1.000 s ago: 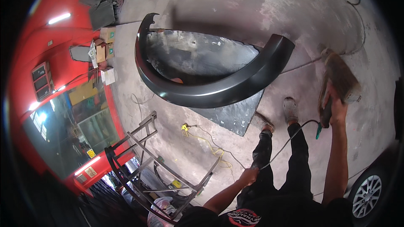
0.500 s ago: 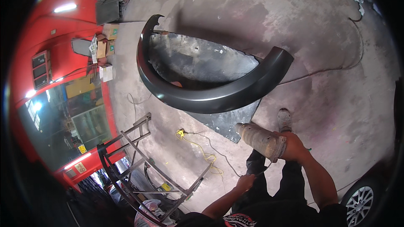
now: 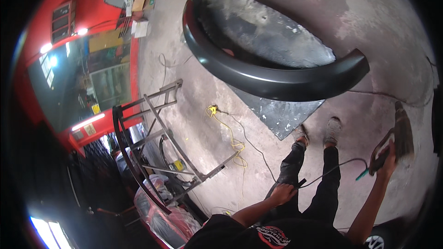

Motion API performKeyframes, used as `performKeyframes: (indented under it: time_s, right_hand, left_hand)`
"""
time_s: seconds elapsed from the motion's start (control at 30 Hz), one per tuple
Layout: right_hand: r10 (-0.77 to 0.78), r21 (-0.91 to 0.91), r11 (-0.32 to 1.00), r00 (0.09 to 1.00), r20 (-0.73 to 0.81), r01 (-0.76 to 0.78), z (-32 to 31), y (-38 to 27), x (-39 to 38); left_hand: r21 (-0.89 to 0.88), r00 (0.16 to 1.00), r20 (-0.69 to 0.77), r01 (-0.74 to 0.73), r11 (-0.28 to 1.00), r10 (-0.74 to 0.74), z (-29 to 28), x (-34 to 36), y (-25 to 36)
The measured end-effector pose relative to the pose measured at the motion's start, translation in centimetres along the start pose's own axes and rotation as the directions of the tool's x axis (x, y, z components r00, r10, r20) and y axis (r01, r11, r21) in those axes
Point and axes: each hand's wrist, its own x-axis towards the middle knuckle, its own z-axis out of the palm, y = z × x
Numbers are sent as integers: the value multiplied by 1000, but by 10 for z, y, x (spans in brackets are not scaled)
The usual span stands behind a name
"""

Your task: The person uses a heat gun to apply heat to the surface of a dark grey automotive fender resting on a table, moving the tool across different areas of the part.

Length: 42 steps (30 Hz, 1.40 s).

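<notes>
Since your right hand (image 3: 388,160), clamped on the power tool (image 3: 404,132), has swung outside the board's (image 3: 281,121) right edge, work on the trim (image 3: 272,83) lying across it seems paused; your left hand (image 3: 284,194) grips the cord (image 3: 342,163).

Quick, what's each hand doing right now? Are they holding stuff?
Left hand: closed, holding the dark cord.
Right hand: closed, holding the gun-shaped tool by its handle.
</notes>
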Motion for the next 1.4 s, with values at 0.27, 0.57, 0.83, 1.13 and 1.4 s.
performKeyframes:
  time_s: [0.27,0.57,0.83,1.13,1.4]
  right_hand:
    - [-83,-486,800,867,492,352,28,52,-120]
    - [144,-313,876,420,896,367,75,114,-184]
    - [105,-330,905,612,784,268,52,130,-125]
    - [-158,-83,979,953,260,185,43,50,-8]
    - [-261,11,963,919,295,270,63,30,-24]
  left_hand:
    - [72,993,-103,-55,996,62,0,26,-16]
    - [-175,994,-108,-44,984,25,22,52,-57]
    - [337,999,-13,-29,941,35,-16,73,-44]
    - [399,986,-49,-127,908,160,-38,86,-31]
    - [413,993,-17,-97,905,114,-34,87,-35]
